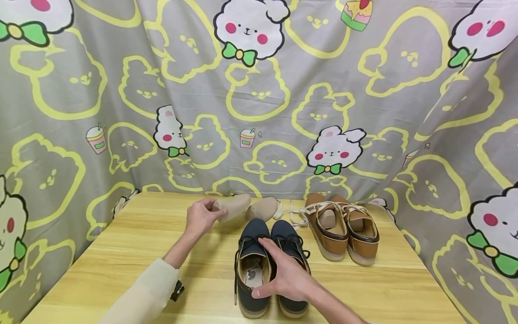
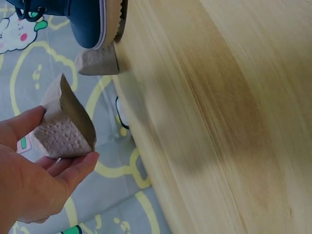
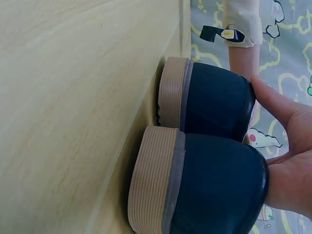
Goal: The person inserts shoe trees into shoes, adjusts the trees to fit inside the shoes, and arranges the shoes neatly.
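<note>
My left hand (image 1: pixel 200 218) pinches a beige moulded paper-pulp shoe insert (image 1: pixel 234 209) between thumb and fingers at the table's far edge. The left wrist view shows the insert's hollow side and rough, pitted surface (image 2: pixel 63 134). A second insert (image 1: pixel 262 209) lies just right of it, behind the navy shoes. Two navy lace-up shoes (image 1: pixel 254 231) stand side by side, toes pointing away. Over them is my right hand (image 1: pixel 289 276), fingers spread, its thumb touching the left shoe's heel collar (image 3: pixel 248 92) and its index finger near the laces. Its other fingers are partly hidden.
To the right stands a pair of brown shoes (image 1: pixel 332 245) with pale laces (image 1: pixel 298 212) and an insert (image 1: pixel 327 219) inside each. The wooden table (image 1: pixel 194 288) ends against a grey cartoon-print curtain (image 1: pixel 279 99). A small black device (image 1: pixel 177 290) sits at my left sleeve.
</note>
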`<state>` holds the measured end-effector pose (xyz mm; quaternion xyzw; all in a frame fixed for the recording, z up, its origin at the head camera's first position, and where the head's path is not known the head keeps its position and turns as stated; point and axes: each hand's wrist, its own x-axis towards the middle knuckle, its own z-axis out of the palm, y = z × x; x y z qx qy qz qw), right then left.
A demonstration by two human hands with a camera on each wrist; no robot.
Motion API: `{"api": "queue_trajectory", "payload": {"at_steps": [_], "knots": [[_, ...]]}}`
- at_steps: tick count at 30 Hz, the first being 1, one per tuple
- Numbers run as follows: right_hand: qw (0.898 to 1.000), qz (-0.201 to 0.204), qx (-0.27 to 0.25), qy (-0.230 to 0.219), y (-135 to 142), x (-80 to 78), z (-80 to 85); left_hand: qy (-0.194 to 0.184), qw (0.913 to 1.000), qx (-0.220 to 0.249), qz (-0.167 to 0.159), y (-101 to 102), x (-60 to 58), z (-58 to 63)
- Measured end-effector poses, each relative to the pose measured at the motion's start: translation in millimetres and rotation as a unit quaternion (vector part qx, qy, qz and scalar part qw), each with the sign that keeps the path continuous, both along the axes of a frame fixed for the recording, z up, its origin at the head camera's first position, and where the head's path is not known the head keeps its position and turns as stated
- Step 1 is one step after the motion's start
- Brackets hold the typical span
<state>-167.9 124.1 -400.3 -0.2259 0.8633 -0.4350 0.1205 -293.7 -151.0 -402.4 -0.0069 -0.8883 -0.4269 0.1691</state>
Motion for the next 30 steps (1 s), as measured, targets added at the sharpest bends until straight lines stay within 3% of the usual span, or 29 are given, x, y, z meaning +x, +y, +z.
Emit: {"api": "queue_trajectory", "payload": {"at_steps": [15,30], "knots": [[1.0,-0.006,-0.005,-0.004,-1.5,-1.1,-3.0,-0.004,1.0,0.0,0.001,-1.9,2.3,4.0],[0.999,-0.025,0.024,-0.021,-2.8,-0.6,-0.5,-0.012,0.9989,0.008,-0.044,-0.9,17.4,19.9]]}}
